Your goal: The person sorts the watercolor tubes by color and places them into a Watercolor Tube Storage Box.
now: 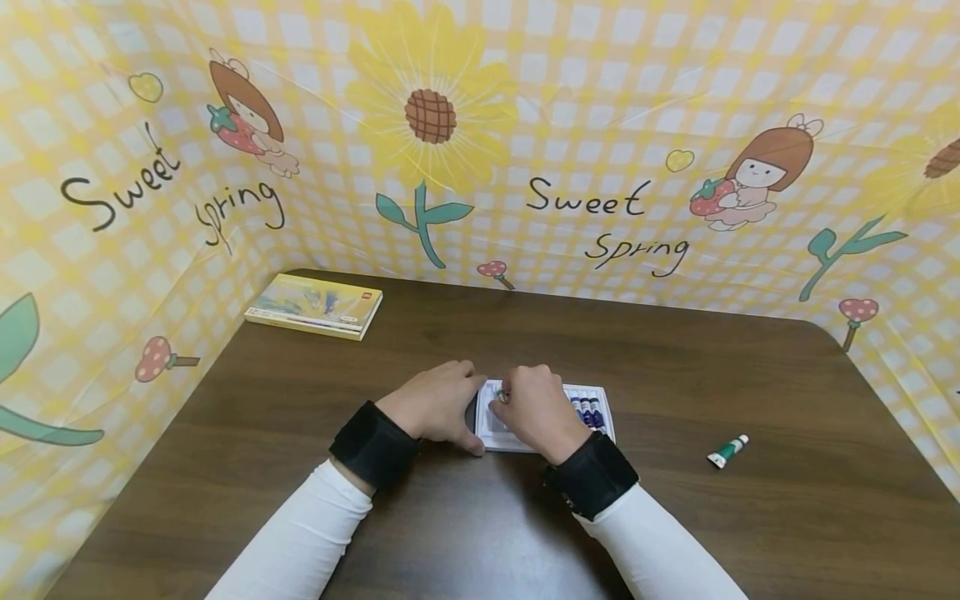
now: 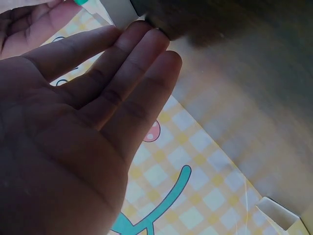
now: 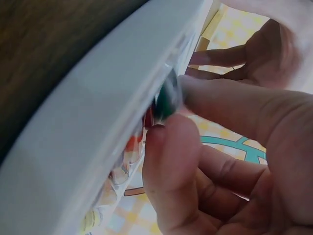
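Note:
A white plastic tray (image 1: 487, 433) of small paint tubes (image 1: 588, 411) lies on the table in front of me. My right hand (image 1: 540, 408) is over its left part and pinches a green paint tube (image 3: 167, 98) between thumb and fingertips, close against the tray. Red, orange and yellow tubes (image 3: 133, 143) sit in a row beside it in the right wrist view. My left hand (image 1: 442, 404) is at the tray's left end, its thumb near the front corner and fingertips at the back corner. In the left wrist view, the fingers (image 2: 142, 98) are nearly straight.
Another green paint tube (image 1: 727, 451) lies alone on the brown table (image 1: 660, 517) to the right. A flat yellow box (image 1: 315, 307) rests at the back left corner. A yellow checked cloth (image 1: 600, 83) with flowers stands round the table's back and sides.

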Demonstrator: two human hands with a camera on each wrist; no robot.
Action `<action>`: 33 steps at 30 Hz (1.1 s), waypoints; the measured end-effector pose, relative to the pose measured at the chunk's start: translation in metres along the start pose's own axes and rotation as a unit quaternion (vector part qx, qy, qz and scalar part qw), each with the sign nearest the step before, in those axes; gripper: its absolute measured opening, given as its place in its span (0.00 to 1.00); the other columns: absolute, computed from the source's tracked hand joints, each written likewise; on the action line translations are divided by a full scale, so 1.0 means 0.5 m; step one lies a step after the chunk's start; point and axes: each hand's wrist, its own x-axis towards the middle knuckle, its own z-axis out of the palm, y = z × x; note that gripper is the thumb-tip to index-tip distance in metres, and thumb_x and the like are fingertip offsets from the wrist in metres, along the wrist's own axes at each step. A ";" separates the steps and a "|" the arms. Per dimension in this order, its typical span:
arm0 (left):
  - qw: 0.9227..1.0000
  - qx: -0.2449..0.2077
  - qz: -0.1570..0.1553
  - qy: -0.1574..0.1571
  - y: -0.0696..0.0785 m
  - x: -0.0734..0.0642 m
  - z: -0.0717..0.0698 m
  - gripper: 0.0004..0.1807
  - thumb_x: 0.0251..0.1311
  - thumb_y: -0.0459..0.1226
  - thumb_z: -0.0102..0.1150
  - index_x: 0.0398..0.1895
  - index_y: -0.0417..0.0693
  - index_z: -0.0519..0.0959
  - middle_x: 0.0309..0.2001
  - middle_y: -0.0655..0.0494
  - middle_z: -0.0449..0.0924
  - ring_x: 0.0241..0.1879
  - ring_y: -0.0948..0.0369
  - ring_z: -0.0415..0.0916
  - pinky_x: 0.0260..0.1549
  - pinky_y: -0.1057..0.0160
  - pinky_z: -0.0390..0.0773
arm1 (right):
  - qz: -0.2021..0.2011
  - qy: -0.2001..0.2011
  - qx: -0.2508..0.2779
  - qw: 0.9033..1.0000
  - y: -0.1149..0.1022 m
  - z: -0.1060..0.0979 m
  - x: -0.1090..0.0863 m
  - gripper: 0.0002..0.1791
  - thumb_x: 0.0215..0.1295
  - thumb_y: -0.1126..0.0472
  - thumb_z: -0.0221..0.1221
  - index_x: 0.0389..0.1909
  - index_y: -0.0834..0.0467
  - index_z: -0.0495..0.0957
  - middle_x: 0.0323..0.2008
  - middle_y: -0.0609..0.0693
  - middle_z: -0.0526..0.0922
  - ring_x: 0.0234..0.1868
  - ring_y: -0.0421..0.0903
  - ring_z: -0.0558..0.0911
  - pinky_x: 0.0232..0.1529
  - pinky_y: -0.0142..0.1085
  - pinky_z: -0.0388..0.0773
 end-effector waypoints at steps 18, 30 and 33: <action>1.000 0.002 0.011 0.003 0.002 -0.002 -0.005 0.49 0.45 0.55 0.84 0.68 0.40 0.77 0.59 0.44 0.79 0.59 0.49 0.76 0.63 0.48 0.78 | -0.086 -0.011 -0.091 0.992 0.016 -0.006 -0.020 0.15 0.64 0.59 0.72 0.51 0.58 0.89 0.44 0.56 0.88 0.39 0.49 0.84 0.41 0.45 0.85; 1.000 0.001 0.014 0.008 0.002 -0.003 -0.004 0.47 0.44 0.54 0.85 0.67 0.40 0.79 0.57 0.45 0.80 0.57 0.50 0.76 0.61 0.48 0.79 | -0.083 -0.033 -0.117 0.989 0.010 -0.007 -0.015 0.15 0.66 0.55 0.72 0.51 0.56 0.90 0.45 0.56 0.87 0.38 0.50 0.83 0.37 0.44 0.83; 1.000 0.000 0.015 0.008 0.002 -0.002 -0.003 0.47 0.44 0.54 0.85 0.66 0.41 0.79 0.56 0.45 0.80 0.56 0.50 0.76 0.61 0.48 0.79 | -0.080 -0.036 -0.115 0.989 0.012 -0.006 -0.015 0.15 0.66 0.55 0.72 0.51 0.56 0.90 0.47 0.56 0.87 0.41 0.52 0.84 0.39 0.46 0.84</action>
